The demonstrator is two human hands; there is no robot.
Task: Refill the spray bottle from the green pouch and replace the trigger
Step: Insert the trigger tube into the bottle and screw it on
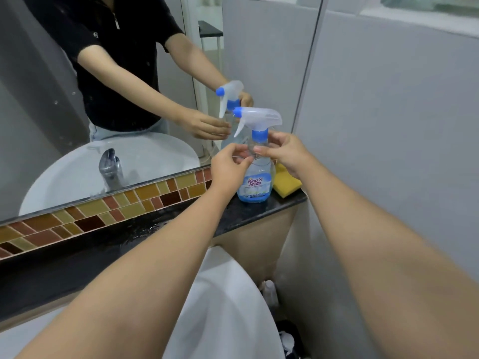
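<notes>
The spray bottle (255,174) stands on the dark ledge (261,211). Our left hand (229,164) and right hand (283,151) pinch its clear neck. It looks nearly empty, light and tippy; we would steady the body.

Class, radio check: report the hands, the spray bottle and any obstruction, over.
Left hand and right hand both pinching spray bottle neck. Trigger head on, bottle upright on ledge. Yellow sponge beside; green pouch unseen.
</notes>
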